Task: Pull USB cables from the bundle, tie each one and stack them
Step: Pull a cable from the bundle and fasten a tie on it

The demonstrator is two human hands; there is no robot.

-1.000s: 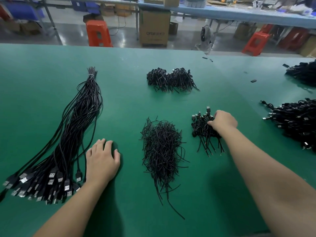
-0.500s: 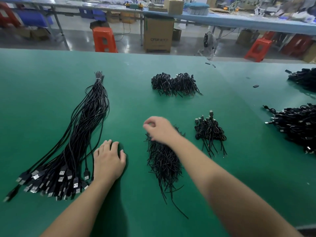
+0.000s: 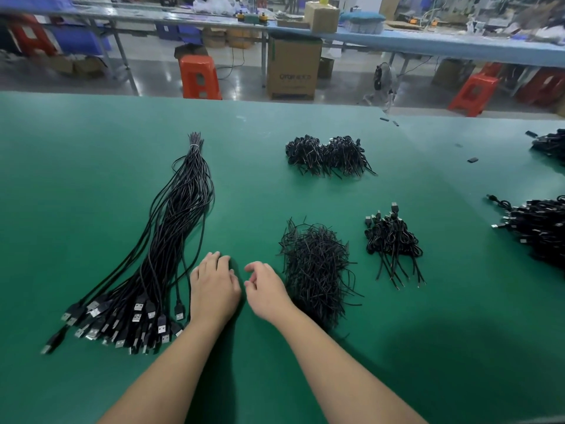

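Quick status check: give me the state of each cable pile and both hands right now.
Long cable bundle: banded at far end, plugs fanned near, lying flat.
Tie pile: loose heap.
Small tied stack: coiled cables, piled.
Far tied pile: heaped, untouched.
Right-edge pile: heaped, partly out of frame.
Left hand: flat on table, beside plugs.
Right hand: loosely curled; contents unclear.
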